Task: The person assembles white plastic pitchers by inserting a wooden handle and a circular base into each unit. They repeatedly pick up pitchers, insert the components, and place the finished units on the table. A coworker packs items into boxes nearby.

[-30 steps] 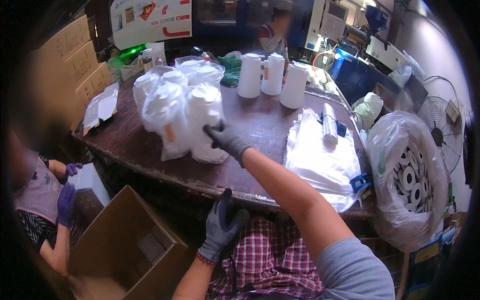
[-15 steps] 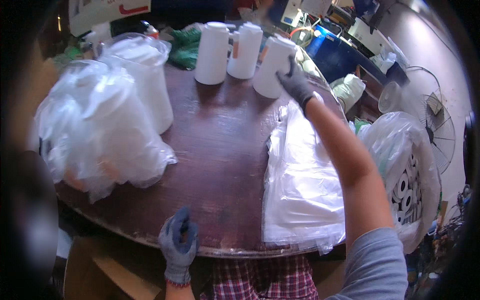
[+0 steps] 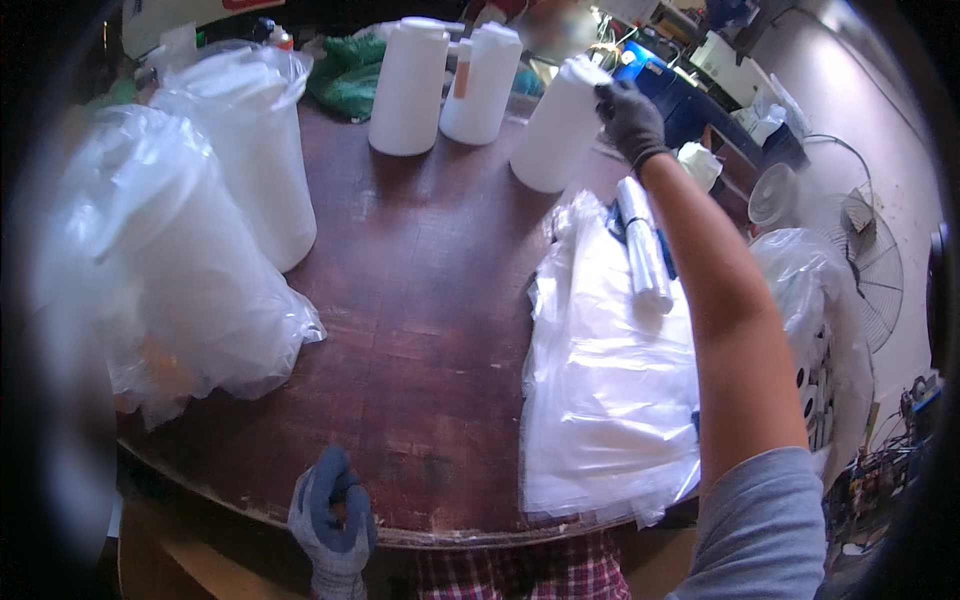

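Observation:
My right hand, in a dark grey glove, is closed at the upper right side of a white plastic jug at the far side of the table. The grip's exact spot is partly hidden. Left of it stand a second white jug with an orange-brown patch and a third white jug. My left hand, gloved in grey, hovers by the near table edge with its fingers loosely curled and nothing visible inside. Under my right forearm lies a stack of clear plastic bags, with a shiny clear roll on top.
Clear bags of white items crowd the left of the dark round table, beside a tall bagged white container. A green bag sits behind. At right are a bag of white tubular parts and a fan.
My right hand has closed on the right-hand jug, which now stands farther from the other two. The roll on the bags has come into view. My left hand stays curled near the edge.

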`<state>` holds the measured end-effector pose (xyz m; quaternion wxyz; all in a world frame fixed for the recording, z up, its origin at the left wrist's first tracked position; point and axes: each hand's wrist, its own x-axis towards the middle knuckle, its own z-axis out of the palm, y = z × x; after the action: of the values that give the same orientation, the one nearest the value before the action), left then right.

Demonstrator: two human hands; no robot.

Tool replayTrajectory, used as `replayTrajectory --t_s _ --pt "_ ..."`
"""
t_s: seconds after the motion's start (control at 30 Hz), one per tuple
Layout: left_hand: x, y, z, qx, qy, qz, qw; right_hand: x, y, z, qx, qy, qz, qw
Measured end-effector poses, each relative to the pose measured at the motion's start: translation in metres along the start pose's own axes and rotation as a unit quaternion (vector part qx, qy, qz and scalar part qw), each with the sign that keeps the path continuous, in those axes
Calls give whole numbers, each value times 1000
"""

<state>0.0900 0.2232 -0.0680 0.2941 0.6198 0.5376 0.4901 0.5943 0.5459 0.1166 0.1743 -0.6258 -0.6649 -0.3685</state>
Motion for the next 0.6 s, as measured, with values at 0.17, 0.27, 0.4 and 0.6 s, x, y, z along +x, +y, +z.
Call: replayTrajectory --t_s 0.17,0.27,0.4,0.6 --pt "2 1 0 -14 15 45 999 -16 -37 -40 -55 -101 -43 992" --pt "6 -3 1 -13 28 101 994 -29 -44 -58 -68 -80 -60 993" --pt "6 -3 -1 -14 39 108 993 -21 -71 -119 32 -158 12 987" --pt "1 -11 -1 11 45 116 992 -38 -101 -175 232 -121 -34 965"
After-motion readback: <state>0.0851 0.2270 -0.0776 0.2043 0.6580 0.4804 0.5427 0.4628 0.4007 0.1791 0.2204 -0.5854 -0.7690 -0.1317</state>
